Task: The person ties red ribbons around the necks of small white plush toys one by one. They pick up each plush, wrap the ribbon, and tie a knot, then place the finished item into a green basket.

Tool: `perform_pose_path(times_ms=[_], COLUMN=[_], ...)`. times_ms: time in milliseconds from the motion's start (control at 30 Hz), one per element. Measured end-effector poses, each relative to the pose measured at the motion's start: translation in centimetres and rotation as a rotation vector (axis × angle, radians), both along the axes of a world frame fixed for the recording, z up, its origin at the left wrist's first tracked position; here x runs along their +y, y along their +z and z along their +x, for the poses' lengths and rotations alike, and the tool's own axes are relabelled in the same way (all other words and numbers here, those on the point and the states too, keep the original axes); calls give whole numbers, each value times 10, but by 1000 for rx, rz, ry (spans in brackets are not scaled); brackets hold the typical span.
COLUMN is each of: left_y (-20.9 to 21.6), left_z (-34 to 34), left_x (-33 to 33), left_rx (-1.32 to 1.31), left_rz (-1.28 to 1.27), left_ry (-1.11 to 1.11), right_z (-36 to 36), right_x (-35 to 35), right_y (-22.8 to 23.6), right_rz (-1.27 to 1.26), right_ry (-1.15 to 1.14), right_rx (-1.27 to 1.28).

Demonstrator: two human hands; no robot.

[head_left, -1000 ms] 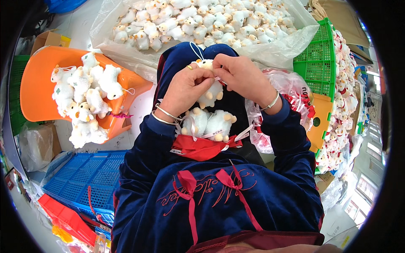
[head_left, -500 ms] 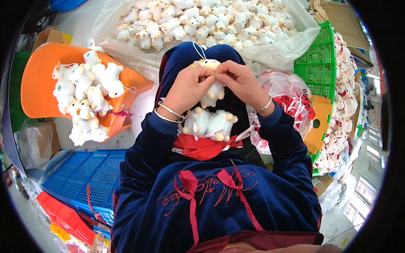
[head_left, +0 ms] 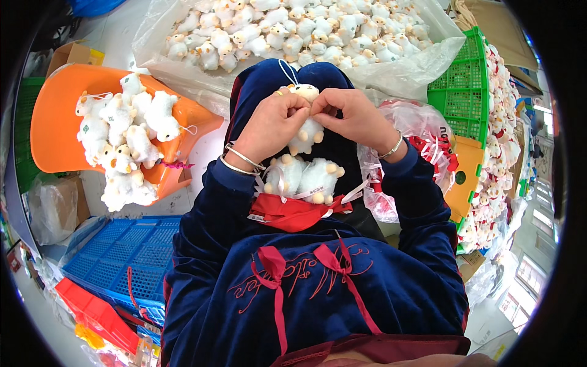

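Observation:
Between my two hands is a small white plush sheep [head_left: 305,136] with a cream face, tan feet and a white hanging loop, above my lap. My left hand [head_left: 272,126] is closed on it at the neck. Against the same neck, my right hand [head_left: 353,119] pinches thumb and forefinger together; whatever lies between the fingertips is too small to make out. Closer to my body, two more plush sheep [head_left: 320,180] lie side by side on my lap. Red cloth pieces [head_left: 293,211] with white ribbon ends lie just below them.
An orange chair [head_left: 55,131] at left bears several plush sheep. Ahead, a large clear plastic sheet [head_left: 153,43] holds a big heap of them. To the right are a plastic bag [head_left: 406,116] of red pieces and a green crate [head_left: 458,92]. A blue crate [head_left: 116,251] stands lower left.
My right hand has moved slightly to the right and its forearm has swung outward. The left hand and the plush sheep stay almost in place.

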State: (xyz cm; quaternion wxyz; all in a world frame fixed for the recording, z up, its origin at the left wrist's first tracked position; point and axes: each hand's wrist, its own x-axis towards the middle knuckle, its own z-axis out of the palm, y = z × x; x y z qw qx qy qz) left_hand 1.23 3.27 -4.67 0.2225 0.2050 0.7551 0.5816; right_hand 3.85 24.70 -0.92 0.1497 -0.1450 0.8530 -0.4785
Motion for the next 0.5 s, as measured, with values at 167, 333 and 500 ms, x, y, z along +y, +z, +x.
perform_pose_path(times_ms=[167,333,500], left_y=[-3,-3,-2], left_z=[1,-1,1], left_x=[1,-1,-2], left_rx=[8,30,-35], left_rz=[26,1,19], left_ry=[31,41,70], right_z=[5,9,8], right_x=[-10,-11,-6], right_y=[3,-4,-10], right_rz=[128,253,306], right_ry=[-42,-17,71], right_rx=[157,386,509])
